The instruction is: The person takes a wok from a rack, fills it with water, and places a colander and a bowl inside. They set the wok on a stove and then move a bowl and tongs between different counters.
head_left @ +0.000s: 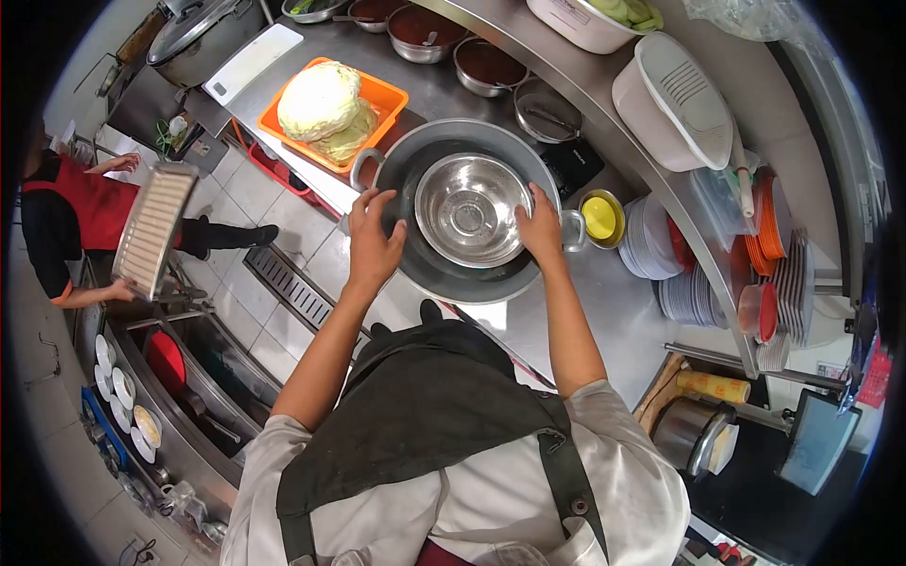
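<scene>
A shiny steel bowl (pixel 469 219) sits inside a large grey metal pot (pixel 406 156) with side handles, on the steel counter in front of me. My right hand (pixel 541 224) pinches the bowl's right rim, thumb on the inner side and fingers outside. Over the pot's left rim is my left hand (pixel 376 243), fingers apart and curved, with nothing in it. It is apart from the bowl. Left of the pot, an orange basket (pixel 396 97) holds pale cabbages (pixel 321 102). A small steel bowl with yellow contents (pixel 601 217) stands beside the pot's right handle.
Steel pots of red sauce (pixel 425 33) line the counter's back. Above, a shelf carries a pale plastic basin (pixel 661 104). Stacked plates (pixel 646 241) stand at right. Beyond the floor grate (pixel 293 283), a person in red (pixel 80 203) holds a slatted rack (pixel 154 231) near the sinks.
</scene>
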Motion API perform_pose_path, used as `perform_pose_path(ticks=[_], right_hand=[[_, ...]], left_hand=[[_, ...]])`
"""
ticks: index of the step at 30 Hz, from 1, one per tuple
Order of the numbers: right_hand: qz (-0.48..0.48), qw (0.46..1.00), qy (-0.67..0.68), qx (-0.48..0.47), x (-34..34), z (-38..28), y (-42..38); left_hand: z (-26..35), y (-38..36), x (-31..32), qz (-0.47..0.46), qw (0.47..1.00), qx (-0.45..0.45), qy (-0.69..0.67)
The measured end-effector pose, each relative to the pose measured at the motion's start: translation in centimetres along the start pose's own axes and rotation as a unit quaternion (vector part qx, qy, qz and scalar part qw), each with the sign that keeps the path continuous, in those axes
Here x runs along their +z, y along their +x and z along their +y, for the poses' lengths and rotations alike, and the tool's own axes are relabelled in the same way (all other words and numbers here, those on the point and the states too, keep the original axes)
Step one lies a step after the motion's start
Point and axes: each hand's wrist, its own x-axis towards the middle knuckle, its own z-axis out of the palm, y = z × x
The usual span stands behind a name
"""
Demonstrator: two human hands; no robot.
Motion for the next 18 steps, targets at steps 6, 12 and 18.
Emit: perform_pose_path(ticks=[6,12,18], right_hand=[[0.002,0.995,0.086,0.042,-1.2,0.3,-1.3],[0.366,0.926,-0.070,-0.059,-4.2,4.9,-3.1],[0.069,0.819,0.517,0.240,-4.4,8.3,-2.7]], left_hand=[[-2.2,-2.3,1.7,0.060,0.994,-0.083,-0.031],[-5.1,0.1,1.0,0.076,0.961,-0.186,-0.187],[-6.3,6.7,0.4,0.014,0.919,-0.190,-0.345]])
